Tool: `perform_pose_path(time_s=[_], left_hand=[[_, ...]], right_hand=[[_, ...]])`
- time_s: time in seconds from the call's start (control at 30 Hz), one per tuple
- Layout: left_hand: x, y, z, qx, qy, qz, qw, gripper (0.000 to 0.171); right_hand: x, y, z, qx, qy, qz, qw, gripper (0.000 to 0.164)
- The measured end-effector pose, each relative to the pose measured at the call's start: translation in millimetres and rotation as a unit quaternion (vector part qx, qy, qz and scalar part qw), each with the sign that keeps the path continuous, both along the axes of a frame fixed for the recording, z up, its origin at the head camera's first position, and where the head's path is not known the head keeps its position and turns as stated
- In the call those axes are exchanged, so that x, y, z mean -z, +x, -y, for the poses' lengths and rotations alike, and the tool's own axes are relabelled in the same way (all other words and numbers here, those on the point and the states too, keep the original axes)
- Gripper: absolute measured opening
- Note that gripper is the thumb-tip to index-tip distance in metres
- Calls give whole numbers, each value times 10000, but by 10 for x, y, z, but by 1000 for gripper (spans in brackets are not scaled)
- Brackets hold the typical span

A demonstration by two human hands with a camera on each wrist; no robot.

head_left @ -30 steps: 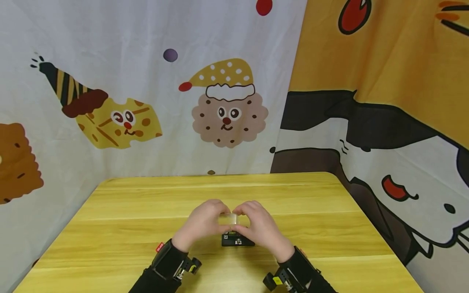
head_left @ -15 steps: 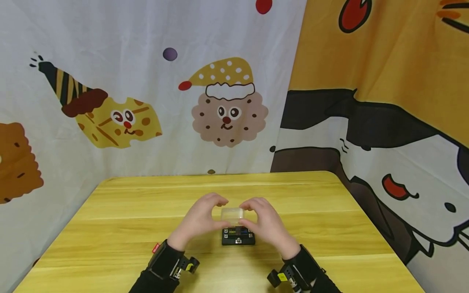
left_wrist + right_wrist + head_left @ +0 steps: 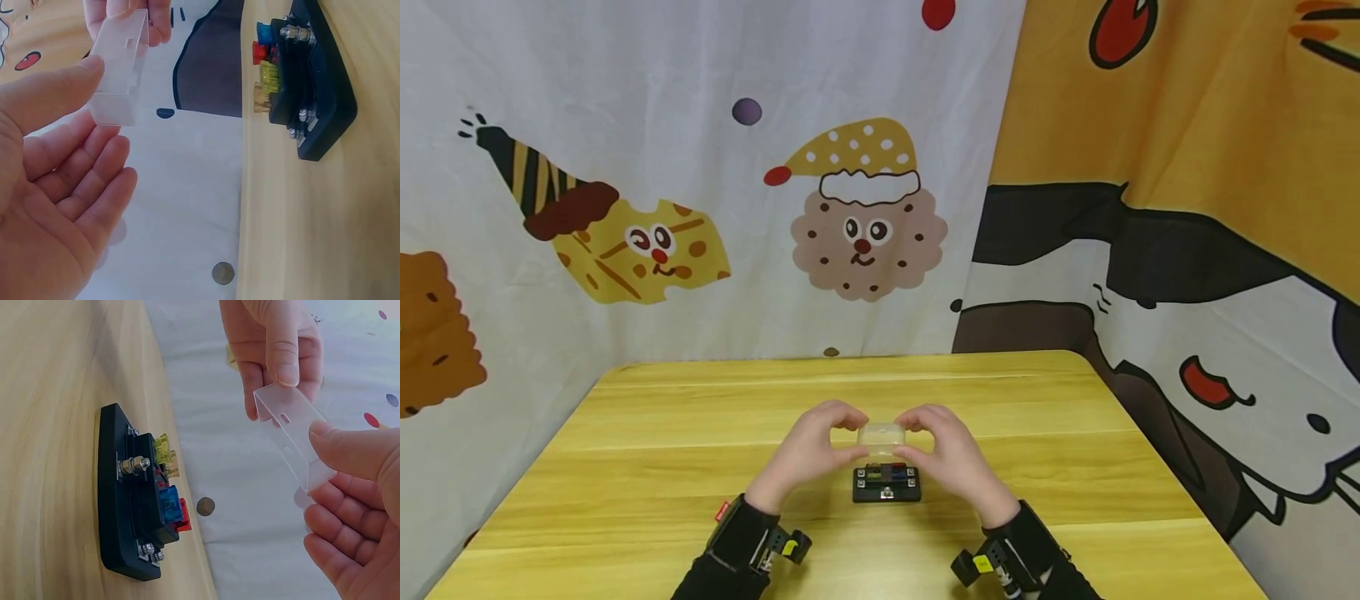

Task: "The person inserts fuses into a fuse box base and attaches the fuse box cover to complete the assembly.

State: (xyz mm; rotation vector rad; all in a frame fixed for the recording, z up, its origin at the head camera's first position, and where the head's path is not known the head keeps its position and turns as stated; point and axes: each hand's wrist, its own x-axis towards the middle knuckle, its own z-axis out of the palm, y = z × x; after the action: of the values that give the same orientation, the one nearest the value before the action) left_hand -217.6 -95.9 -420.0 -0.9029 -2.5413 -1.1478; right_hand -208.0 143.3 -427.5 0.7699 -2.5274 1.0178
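A clear plastic cover (image 3: 882,438), box-shaped and hollow, is held between both hands above the table. My left hand (image 3: 808,450) pinches its left end, thumb on the near side. At the opposite end, my right hand (image 3: 952,456) pinches it the same way. The right wrist view shows small slots in the cover's wall. Below and nearer to me, a black fuse block (image 3: 887,492) lies on the table, apart from the cover. Blue (image 3: 170,504), red (image 3: 184,515), yellow (image 3: 162,449) and tan blade fuses stand in it, with metal terminal studs (image 3: 134,465) around them.
The wood-grain table (image 3: 700,417) has rounded far corners. A cartoon-printed cloth (image 3: 685,325) hangs behind it and along its right side. Black straps with small cameras (image 3: 790,546) sit on both wrists.
The hands have spread apart, the right one moving rightward. The cover has shifted slightly right and away from me, so more of it and of the fuse block shows.
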Motion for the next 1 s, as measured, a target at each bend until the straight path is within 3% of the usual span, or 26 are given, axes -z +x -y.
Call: perform_pose_path(time_s=[0.37, 0.57, 1.0], left_hand=[[58, -21, -32, -25, 57, -132, 9999, 28], [90, -34, -49, -32, 59, 27, 10000, 29], [139, -58, -78, 112, -177, 312, 9993, 29]], right_hand=[[50, -18, -42, -97, -246, 378, 9989, 31], [68, -33, -54, -99, -270, 555, 9980, 31], [117, -84, -121, -323, 302, 467, 9979, 30]])
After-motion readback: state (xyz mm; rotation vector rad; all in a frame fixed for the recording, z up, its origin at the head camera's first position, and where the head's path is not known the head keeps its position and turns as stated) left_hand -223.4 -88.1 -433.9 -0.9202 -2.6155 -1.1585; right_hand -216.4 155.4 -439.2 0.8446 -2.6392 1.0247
